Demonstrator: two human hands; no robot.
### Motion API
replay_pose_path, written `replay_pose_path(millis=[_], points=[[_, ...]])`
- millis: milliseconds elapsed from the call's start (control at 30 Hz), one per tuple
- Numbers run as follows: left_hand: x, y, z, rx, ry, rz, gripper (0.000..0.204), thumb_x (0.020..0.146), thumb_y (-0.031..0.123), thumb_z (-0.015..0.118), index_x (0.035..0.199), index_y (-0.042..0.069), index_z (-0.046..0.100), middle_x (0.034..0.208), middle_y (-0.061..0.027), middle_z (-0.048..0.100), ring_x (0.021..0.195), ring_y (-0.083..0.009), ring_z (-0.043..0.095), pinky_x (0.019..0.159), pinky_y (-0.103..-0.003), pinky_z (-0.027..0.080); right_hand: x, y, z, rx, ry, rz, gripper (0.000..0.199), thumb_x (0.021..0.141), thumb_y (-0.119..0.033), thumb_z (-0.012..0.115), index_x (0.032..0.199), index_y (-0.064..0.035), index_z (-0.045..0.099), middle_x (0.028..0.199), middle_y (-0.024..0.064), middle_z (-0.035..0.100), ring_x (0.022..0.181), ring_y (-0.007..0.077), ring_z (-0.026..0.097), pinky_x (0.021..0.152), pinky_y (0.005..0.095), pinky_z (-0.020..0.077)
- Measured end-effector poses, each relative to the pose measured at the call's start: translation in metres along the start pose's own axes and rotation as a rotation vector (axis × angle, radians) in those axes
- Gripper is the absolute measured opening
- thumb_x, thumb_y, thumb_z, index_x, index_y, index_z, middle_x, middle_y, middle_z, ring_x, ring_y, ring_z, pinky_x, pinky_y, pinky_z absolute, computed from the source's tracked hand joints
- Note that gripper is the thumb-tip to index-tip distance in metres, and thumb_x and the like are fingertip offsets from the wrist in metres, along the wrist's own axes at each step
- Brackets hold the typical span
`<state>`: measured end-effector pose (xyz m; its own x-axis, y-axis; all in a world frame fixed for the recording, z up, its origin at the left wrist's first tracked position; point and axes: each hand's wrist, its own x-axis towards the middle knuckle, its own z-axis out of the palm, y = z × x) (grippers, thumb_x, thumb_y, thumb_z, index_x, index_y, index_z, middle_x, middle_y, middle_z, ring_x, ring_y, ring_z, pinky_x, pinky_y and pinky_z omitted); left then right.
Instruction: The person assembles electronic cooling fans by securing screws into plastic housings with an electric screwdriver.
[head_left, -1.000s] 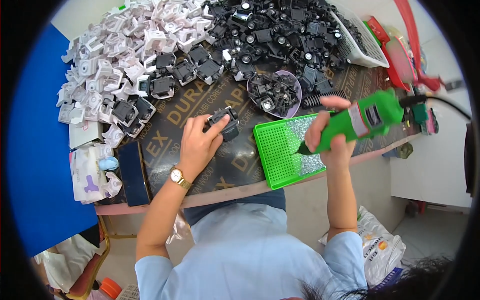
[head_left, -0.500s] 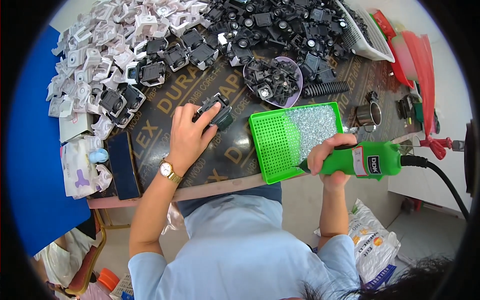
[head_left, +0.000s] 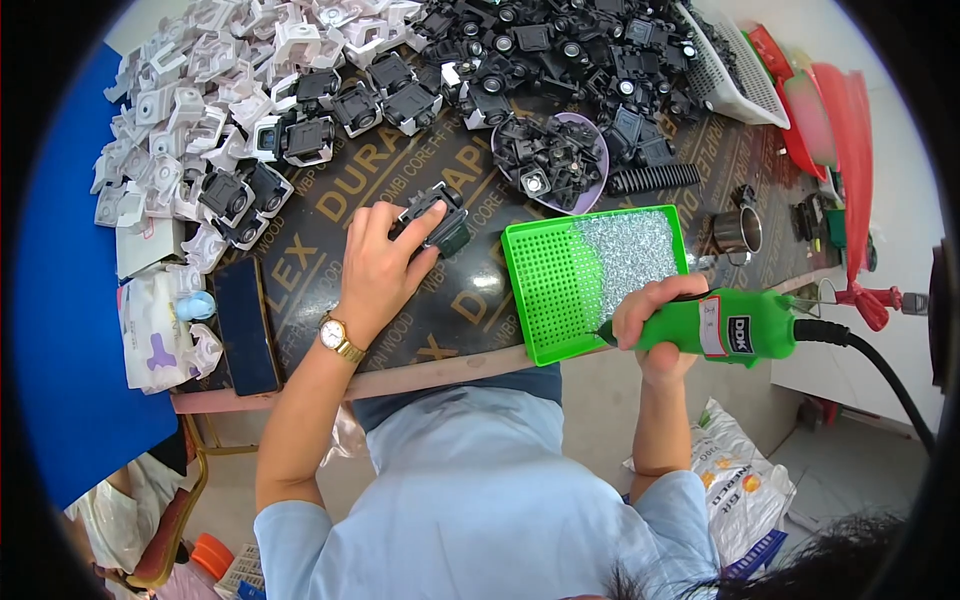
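My left hand (head_left: 385, 255), with a gold wristwatch above it on the arm, is closed round a small black plastic assembly (head_left: 437, 218) resting on the dark printed table. In my right hand (head_left: 650, 325) is a green electric screwdriver (head_left: 735, 325), lying nearly level with its cable trailing off to the right. The tip of the screwdriver points left, over the near right part of a green perforated tray (head_left: 545, 290). Small silvery screws (head_left: 628, 250) cover the tray's right and far portion. Whether a screw sits on the tip is too small to tell.
White plastic housings (head_left: 185, 120) are heaped at the far left, black assemblies (head_left: 560, 50) at the far middle. Beyond the tray stands a purple bowl (head_left: 597, 180) of black parts. A black spring-like coil (head_left: 655, 178), metal cup (head_left: 737, 232), white basket (head_left: 730, 80) and phone (head_left: 248, 325) lie around.
The screwdriver in my right hand has shifted slightly left. My left hand stays on the black assembly, almost unmoved. The whole picture has shifted a little.
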<state>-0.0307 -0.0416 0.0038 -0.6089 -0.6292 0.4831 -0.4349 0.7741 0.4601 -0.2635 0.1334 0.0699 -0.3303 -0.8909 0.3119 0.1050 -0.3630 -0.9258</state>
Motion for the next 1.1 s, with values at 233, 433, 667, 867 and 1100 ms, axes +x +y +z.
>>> replay_pose_path(millis=[233,433,667,867,1100], points=[[-0.001,-0.001,-0.001,0.069,0.029,0.011,0.047,0.066,0.007,0.069,0.110,0.017,0.061,0.095,-0.0085,0.052,0.087,-0.0268,0.049,0.074,-0.038,0.040,0.028,-0.016,0.014,-0.053,-0.057,-0.117,0.063,0.072,-0.044,0.075,0.108,-0.0007,0.045,0.060,0.0052,0.053,0.049,0.0121,0.050,0.044,0.0232,0.0385],[-0.003,0.000,0.001,0.033,0.030,-0.003,0.046,0.067,0.005,0.067,0.112,0.016,0.061,0.104,-0.0130,0.052,0.094,-0.0301,0.049,0.082,-0.039,0.040,0.109,-0.005,0.071,0.077,-0.175,-0.280,0.060,0.084,-0.054,0.056,0.114,-0.0052,0.039,0.065,0.0025,0.044,0.050,0.0121,0.042,0.045,0.0257,0.0372],[-0.003,-0.001,0.001,0.031,0.027,-0.037,0.046,0.066,0.007,0.069,0.110,0.018,0.062,0.102,-0.0101,0.053,0.089,-0.0271,0.049,0.076,-0.038,0.041,0.148,0.047,0.115,0.214,-0.278,-0.277,0.035,0.082,-0.008,0.062,0.111,0.0021,0.044,0.067,0.0066,0.055,0.053,0.0102,0.051,0.048,0.0224,0.0415],[0.000,-0.002,-0.003,0.033,0.018,-0.049,0.044,0.066,0.009,0.069,0.109,0.018,0.062,0.100,-0.0095,0.053,0.088,-0.0265,0.049,0.076,-0.038,0.042,0.150,0.058,0.118,0.213,-0.303,-0.234,0.040,0.079,-0.008,0.067,0.112,0.0018,0.046,0.069,0.0051,0.056,0.055,0.0085,0.051,0.048,0.0210,0.0406],[0.002,-0.001,-0.003,0.029,0.011,-0.044,0.045,0.067,0.009,0.069,0.110,0.018,0.062,0.099,-0.0092,0.053,0.087,-0.0264,0.049,0.076,-0.038,0.042,0.154,0.056,0.121,0.156,-0.315,-0.209,0.041,0.075,-0.003,0.070,0.110,0.0030,0.048,0.070,0.0036,0.056,0.062,0.0089,0.053,0.056,0.0224,0.0422]])
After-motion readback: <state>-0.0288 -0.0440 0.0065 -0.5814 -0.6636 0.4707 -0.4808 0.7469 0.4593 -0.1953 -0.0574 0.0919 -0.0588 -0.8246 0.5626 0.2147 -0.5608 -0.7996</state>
